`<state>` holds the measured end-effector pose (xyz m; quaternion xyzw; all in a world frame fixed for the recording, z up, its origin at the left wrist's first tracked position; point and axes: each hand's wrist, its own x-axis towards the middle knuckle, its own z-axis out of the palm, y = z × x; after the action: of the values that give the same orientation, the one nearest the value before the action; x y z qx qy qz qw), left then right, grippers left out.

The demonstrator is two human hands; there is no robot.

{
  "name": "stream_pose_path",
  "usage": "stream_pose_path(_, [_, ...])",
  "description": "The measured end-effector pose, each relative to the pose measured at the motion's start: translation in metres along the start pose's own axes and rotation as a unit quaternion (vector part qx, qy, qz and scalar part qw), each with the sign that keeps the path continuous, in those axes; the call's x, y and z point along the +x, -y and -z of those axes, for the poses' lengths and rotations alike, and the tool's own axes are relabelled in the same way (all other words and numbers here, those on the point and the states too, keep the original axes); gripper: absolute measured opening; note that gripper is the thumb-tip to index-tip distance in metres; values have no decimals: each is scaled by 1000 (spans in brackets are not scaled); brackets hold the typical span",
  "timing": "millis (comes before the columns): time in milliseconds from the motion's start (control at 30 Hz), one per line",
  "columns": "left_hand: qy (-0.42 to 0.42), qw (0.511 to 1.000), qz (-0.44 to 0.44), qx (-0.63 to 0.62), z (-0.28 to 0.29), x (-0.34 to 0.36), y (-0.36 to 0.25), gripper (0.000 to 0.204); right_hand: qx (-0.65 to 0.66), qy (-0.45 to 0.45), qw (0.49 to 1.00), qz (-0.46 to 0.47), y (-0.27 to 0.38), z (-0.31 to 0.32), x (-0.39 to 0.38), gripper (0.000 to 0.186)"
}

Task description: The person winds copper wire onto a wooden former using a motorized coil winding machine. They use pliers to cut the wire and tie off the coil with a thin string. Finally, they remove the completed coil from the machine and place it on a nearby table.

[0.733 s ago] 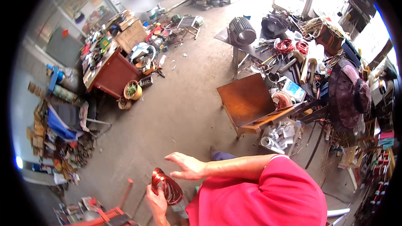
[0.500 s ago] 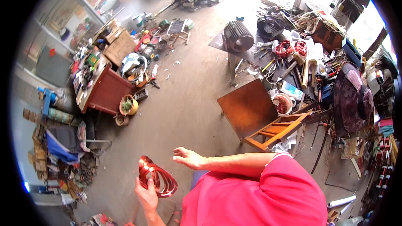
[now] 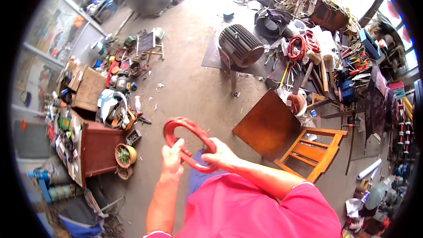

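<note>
A coil of reddish copper wire (image 3: 185,122), bundled into a long oval ring, is held up in front of my body. My left hand (image 3: 172,158) grips its near left side, fingers curled round the strands. On the opposite side, my right hand (image 3: 221,155) clasps the ring with the thumb over it. The coil's middle is an open gap, with the floor visible through it. Parts of the ring under both hands are hidden.
To the right stands a wooden chair (image 3: 269,125). Beyond it, a finned motor housing (image 3: 240,46) sits on a low metal table (image 3: 211,55) heaped with tools, cables and red wire coils (image 3: 296,47). At left are a red-brown desk (image 3: 103,147) and a potted plant (image 3: 124,155).
My right hand, earlier apart from the coil, now grips it. The coil has moved farther from my body, turned and narrowed into a tighter ring. The whole view has shifted.
</note>
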<state>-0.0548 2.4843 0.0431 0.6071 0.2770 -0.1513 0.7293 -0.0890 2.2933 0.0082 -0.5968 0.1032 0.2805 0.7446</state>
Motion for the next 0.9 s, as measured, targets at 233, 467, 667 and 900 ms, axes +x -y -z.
stream_pose_path(233, [332, 935, 70, 106, -115, 85, -124, 67, 204, -292, 934, 8, 74, 90, 45, 26])
stream_pose_path(467, [283, 939, -22, 194, -140, 239, -120, 61, 125, -548, 802, 202, 147, 286, 16, 23])
stream_pose_path(667, [46, 946, 135, 293, 6, 361, -44, 39, 160, -630, 735, 193, 159, 431, 52, 15])
stream_pose_path(900, [-129, 860, 352, 346, 61, 348, -28, 25, 223, -609, 748, 137, 147, 588, 160, 16])
